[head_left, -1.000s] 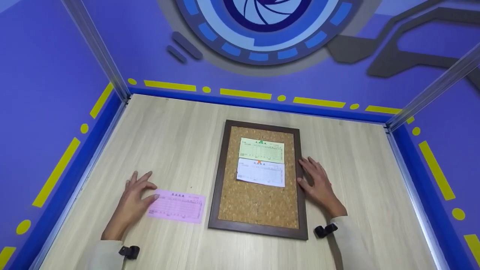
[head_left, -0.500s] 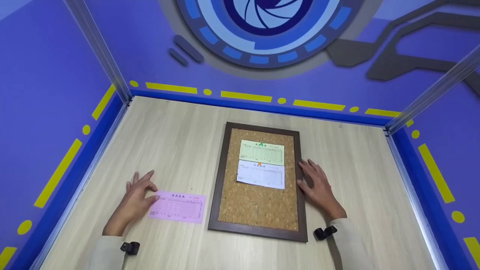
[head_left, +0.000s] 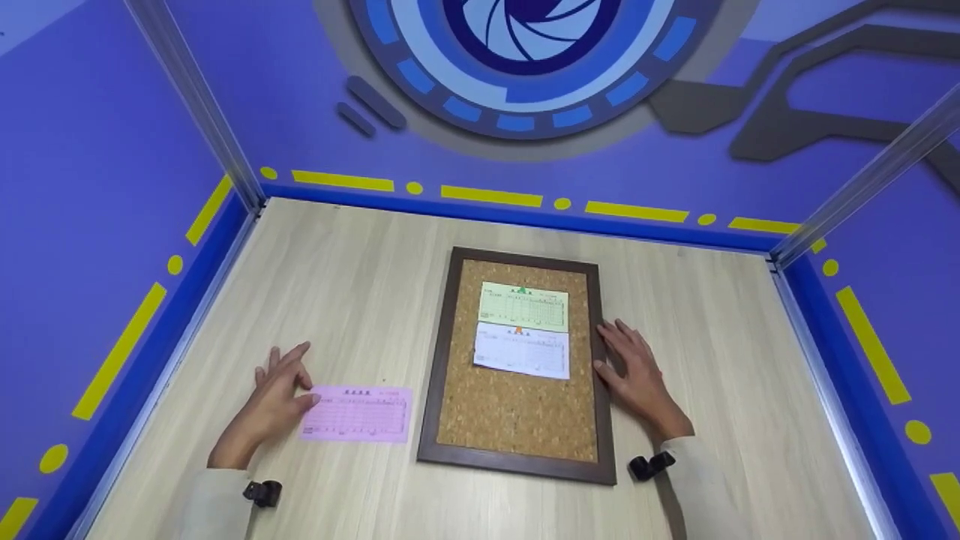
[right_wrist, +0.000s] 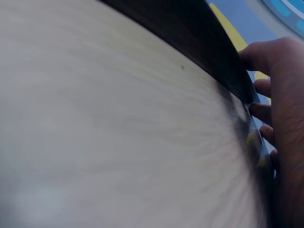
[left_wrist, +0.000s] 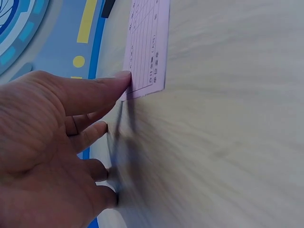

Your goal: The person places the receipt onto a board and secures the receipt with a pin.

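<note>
My left hand [head_left: 274,401] pinches the left edge of a pink printed slip [head_left: 360,415], near its upper corner. In the left wrist view the thumb lies on the face of the pink slip [left_wrist: 147,47] and the other fingers reach down to the tabletop. To the right lies a cork board [head_left: 517,416] in a dark brown frame. A green slip [head_left: 523,306] is on its upper part, with a white slip [head_left: 523,352] just below. My right hand [head_left: 637,375] rests against the frame's right side, fingers spread; the right wrist view shows fingertips at the dark frame edge [right_wrist: 190,38].
A green pin [head_left: 523,289] sits at the green slip's top and an orange pin [head_left: 518,330] at the white slip's top. The light wood table [head_left: 352,277] is bounded by blue walls [head_left: 75,225] at the back and both sides.
The pink slip has turned slightly counterclockwise, so its lower edge lies nearly level, and my left hand has shifted a little with it. My right hand and the board keep their places.
</note>
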Motion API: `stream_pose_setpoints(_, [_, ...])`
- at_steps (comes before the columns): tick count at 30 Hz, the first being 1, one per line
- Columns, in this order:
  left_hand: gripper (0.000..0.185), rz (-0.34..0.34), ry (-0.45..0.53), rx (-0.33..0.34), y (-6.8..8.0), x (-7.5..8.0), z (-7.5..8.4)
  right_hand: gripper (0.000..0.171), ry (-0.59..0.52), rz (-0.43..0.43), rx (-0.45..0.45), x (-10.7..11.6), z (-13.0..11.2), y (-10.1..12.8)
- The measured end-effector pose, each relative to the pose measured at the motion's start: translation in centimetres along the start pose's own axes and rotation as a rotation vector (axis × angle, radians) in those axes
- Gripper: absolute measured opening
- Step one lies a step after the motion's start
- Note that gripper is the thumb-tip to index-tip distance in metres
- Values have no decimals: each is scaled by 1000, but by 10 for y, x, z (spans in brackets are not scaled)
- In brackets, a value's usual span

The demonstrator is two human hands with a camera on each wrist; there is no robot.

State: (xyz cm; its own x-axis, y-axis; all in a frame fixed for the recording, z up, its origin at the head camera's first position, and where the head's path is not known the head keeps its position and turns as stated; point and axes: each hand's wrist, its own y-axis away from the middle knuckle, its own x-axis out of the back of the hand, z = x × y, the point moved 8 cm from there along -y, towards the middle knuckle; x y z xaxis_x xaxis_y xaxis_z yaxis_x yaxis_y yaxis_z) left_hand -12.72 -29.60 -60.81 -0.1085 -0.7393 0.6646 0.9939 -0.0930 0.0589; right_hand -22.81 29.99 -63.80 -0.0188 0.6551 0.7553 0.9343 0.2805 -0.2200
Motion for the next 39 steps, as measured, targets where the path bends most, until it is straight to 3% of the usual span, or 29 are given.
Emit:
stream_pose_setpoints(27, [23,-5,1,-15,1,-2,0,65,-6,-18,-58,0,2,0])
stream_pose_setpoints(39, [21,26,-3,13,3,-2,0,64,-3,-3,-15,0,0,-3])
